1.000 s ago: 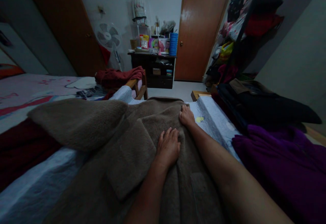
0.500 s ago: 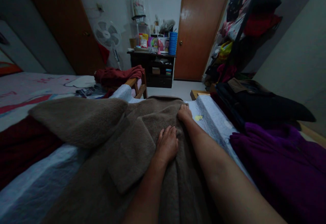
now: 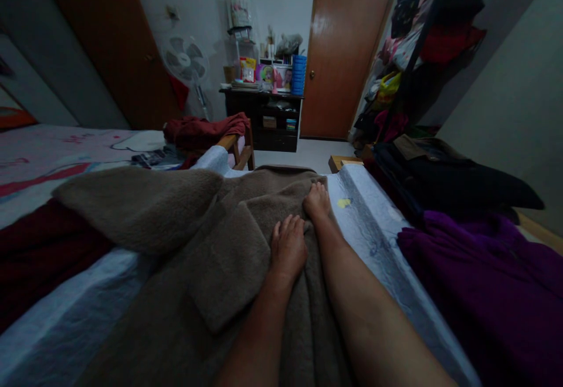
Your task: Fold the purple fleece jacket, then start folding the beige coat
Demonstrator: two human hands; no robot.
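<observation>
A brown plush coat (image 3: 233, 264) lies spread over the bed, one sleeve (image 3: 149, 205) stretched out to the left and the other folded across the body. My left hand (image 3: 288, 246) rests on the coat near the folded sleeve, palm down with its fingers stretched out. Just beyond it, my right hand (image 3: 316, 201) is at the coat's right edge, its fingers curled into the fabric. My right palm and thumb are hidden from view.
Folded purple clothing (image 3: 479, 281) and a dark clothes pile (image 3: 457, 176) lie on the right. Dark red cloth (image 3: 44, 252) is at the left, with reddish clothing (image 3: 204, 129) farther off. A pale bed cover (image 3: 373, 240) shows beside the coat.
My right hand and forearm have shifted slightly left, and the coat's right edge has come inward with them, baring more bed cover. My left hand stays almost in place.
</observation>
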